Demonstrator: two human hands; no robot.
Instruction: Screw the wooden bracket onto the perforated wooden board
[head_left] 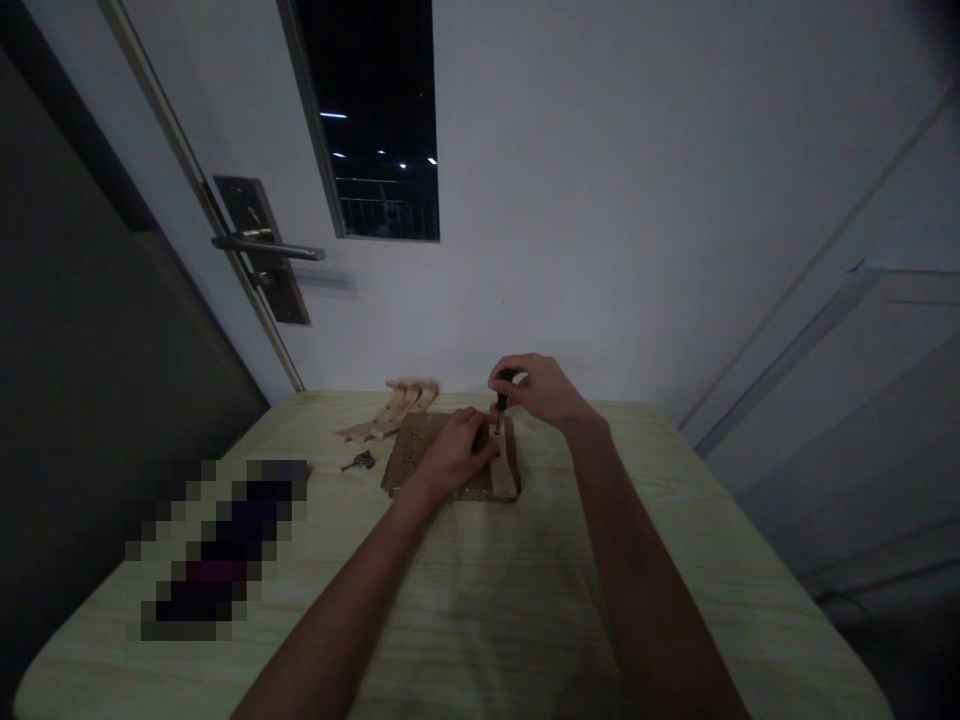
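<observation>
Screwdriver [502, 402], black-handled with a slim metal shaft, is standing nearly upright just below and right of the frame's centre. The bare right hand [546, 388] is grasping its handle, fingers curling around the top. The shaft is pointing down onto the upper part of a pale, smooth, flared wooden piece [505, 478]; the exact seat of the tip is proving too small to read. That piece is lying lengthwise along the right edge of a flat brown rectangular board [409, 447] with small dark markings on its left part; the board's material cannot be told. The bare left hand [456, 448] is resting over the board, its fingertips touching the wooden piece; whether it is gripping or merely pressing cannot be determined.

Left of centre, several pale, curved wooden parts [409, 400] are lying together behind the board's left corner. A small heap of grey, metallic-looking hardware [364, 460] is sitting just left of the board. At lower left, a dark pixelated patch is masking whatever is lying there. A pale yellow-green tabletop [585, 620], streaked with wood grain, is supporting everything.
</observation>
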